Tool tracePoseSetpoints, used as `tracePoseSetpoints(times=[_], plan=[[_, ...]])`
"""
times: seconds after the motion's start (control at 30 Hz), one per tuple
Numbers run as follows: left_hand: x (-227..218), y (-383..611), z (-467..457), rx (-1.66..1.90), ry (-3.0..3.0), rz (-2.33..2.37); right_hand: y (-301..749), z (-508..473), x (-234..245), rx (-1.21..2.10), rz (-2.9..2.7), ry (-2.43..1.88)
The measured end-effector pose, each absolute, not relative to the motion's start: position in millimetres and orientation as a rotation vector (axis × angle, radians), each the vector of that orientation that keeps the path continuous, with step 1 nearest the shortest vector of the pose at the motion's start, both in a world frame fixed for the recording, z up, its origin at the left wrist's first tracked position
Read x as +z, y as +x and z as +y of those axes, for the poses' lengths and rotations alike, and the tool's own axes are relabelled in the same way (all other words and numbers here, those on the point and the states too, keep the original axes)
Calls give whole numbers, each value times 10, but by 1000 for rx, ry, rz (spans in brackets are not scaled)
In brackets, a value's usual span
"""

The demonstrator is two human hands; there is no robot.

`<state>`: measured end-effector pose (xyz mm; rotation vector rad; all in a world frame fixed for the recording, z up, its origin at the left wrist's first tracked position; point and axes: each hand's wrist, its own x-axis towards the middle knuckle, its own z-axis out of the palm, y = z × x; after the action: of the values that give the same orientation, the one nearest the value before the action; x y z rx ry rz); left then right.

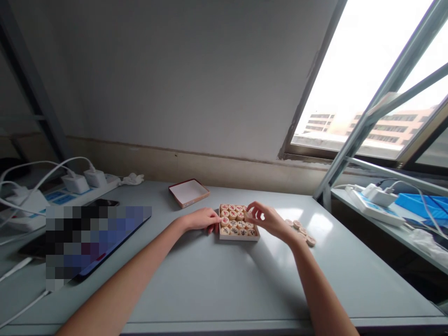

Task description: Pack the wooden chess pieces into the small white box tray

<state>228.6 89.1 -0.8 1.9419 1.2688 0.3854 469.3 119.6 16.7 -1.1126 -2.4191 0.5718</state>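
A shallow box [239, 238] at the centre of the frame, on a grey table [224, 289], is seen nearly filled with chess discs [234, 223]. The left hand [202, 219] is laid against its left wall, grip open and empty. The right hand [268, 219] is held over the box's upper right corner, grip pinched, seemingly on one disc [248, 215]. A few loose discs [301, 229] are left just right of it, so the packing is judged mostly done. The lid [189, 192] is set aside, up and to the left.

Shallow square box [239, 237], pale rim, lying flat, top open. Round wooden discs [233, 223] fill it in tight rows, faces up, marked with red or dark characters. My left hand [203, 219] touches its left wall. My right hand [266, 219] pinches one disc [248, 215] at the far right corner. Loose discs [301, 230] lie near its right side, in a short line.
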Motion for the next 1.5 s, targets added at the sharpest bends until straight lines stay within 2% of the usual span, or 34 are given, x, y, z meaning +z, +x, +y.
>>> tracePoseSetpoints(times=[0.3, 0.5, 0.87, 1.03, 1.17, 1.5], plan=[[-5, 2310, 888, 393, 1974, 1319, 4379, 1080, 48, 204, -2534, -989], [-33, 2301, 888, 420, 1961, 1298, 4429, 1137, -33, 370, -2469, -895], [-40, 2257, 919, 420, 1920, 1274, 4566, 1226, 39, 295, -2526, -1083], [-48, 2270, 927, 408, 1923, 1332, 4843, 1404, -6, -91, -2163, -1619], [-78, 2276, 933, 416, 1939, 1369, 4969, 1449, -56, -159, -2229, -1955], [-69, 2322, 897, 482, 1977, 1443, 4908, 1445, -96, -66, -2325, -1744]])
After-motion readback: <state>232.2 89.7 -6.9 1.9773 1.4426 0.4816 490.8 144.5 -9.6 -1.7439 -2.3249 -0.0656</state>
